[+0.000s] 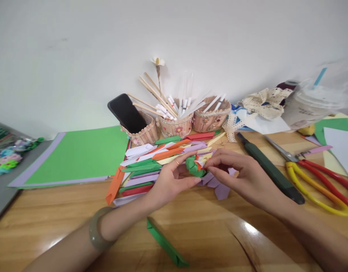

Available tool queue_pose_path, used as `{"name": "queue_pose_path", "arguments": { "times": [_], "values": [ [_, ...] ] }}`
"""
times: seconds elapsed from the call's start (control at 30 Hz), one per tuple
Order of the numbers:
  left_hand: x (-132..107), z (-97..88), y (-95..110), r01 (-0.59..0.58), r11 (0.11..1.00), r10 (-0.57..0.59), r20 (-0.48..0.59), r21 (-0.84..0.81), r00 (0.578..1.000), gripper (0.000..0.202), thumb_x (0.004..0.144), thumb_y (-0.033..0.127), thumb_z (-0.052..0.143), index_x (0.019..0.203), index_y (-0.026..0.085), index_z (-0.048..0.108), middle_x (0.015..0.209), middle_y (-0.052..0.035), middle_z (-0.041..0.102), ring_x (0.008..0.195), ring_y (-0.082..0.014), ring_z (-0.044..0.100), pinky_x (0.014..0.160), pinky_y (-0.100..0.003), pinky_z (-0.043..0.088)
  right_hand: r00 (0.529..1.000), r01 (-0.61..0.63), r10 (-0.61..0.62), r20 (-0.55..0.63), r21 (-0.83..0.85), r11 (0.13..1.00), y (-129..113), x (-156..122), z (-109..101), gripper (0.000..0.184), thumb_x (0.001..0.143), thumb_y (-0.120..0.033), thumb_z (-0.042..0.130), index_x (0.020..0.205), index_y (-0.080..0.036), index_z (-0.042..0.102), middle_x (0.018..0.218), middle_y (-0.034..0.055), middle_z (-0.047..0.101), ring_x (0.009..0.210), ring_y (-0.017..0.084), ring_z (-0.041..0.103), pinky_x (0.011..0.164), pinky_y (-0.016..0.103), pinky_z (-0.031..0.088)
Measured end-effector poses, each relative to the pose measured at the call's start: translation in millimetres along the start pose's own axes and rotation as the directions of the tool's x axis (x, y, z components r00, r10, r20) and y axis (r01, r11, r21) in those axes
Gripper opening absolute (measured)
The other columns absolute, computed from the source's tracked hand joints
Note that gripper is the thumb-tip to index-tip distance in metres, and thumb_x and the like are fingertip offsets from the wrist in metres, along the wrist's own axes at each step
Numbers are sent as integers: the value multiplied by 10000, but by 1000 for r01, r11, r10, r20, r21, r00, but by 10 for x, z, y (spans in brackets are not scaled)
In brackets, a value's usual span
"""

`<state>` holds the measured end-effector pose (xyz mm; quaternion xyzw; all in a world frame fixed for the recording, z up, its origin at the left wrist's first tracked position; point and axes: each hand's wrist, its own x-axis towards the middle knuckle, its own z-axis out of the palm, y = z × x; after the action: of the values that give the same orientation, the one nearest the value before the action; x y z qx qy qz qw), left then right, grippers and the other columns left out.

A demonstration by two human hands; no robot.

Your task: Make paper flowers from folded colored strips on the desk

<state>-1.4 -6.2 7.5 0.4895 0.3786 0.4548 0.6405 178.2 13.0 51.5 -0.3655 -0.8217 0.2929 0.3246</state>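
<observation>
A small folded-paper piece [193, 167], green with orange and white parts, is held between my hands just above the wooden table. My left hand [168, 182], wearing a ring, has its fingers and thumb closed around the green left side. The fingertips of my right hand [238, 170] pinch the piece's orange-and-white right side. Purple paper petals [220, 188] show just below, partly hidden by the right hand. Behind the left hand lies a pile of folded paper strips [142, 170] in several colours. One green folded strip [166, 243] lies alone near the front.
Three decorated holders [178, 126] with sticks, pens and a phone [127, 112] stand along the wall. To the left are green and purple sheets [80, 156]. A dark green cutter [271, 170], scissors [318, 185], lace [263, 104] and a lidded cup [305, 104] occupy the right.
</observation>
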Motion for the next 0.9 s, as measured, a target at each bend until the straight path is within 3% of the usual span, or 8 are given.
{"name": "queue_pose_path", "arguments": {
  "times": [0.23,0.43,0.57,0.73,0.9],
  "values": [
    [-3,3,23,8,1000,-8,15,5,1000,580,640,193,712,1191,249,539,1052,-36,651,935,-198,599,840,-326,457,992,-85,77,99,86,993,49,1,-32,176,856,-245,498,785,-190,648,780,18,637,726,144,575,648,262,443],
    [2,-9,-11,-12,999,12,1,37,1000,604,646,191,705,1217,225,511,986,-35,657,920,-186,601,851,-325,446,984,-120,108,144,84,989,68,30,-47,168,828,-292,540,764,-179,648,759,24,631,697,146,559,633,267,422],
    [10,-11,-5,-17,999,16,30,27,999,582,636,198,713,1190,242,537,1107,-37,612,947,-189,585,813,-298,455,975,-160,139,173,111,981,92,37,-50,185,821,-313,546,743,-175,642,732,26,626,674,148,553,608,271,413],
    [16,-16,-1,3,1000,-4,47,24,999,594,641,210,711,1204,245,527,1171,-50,575,909,-183,587,752,-283,471,975,-173,157,160,91,981,106,32,-34,165,812,-283,550,723,-175,639,711,24,617,648,140,538,581,262,401],
    [13,-13,-16,-59,998,58,39,32,998,576,658,176,691,1204,258,530,1238,-48,525,978,-193,572,817,-294,460,989,-115,110,100,39,993,71,20,-1,118,795,-209,561,697,-179,621,675,5,596,606,115,517,540,229,390]
  ]
}}
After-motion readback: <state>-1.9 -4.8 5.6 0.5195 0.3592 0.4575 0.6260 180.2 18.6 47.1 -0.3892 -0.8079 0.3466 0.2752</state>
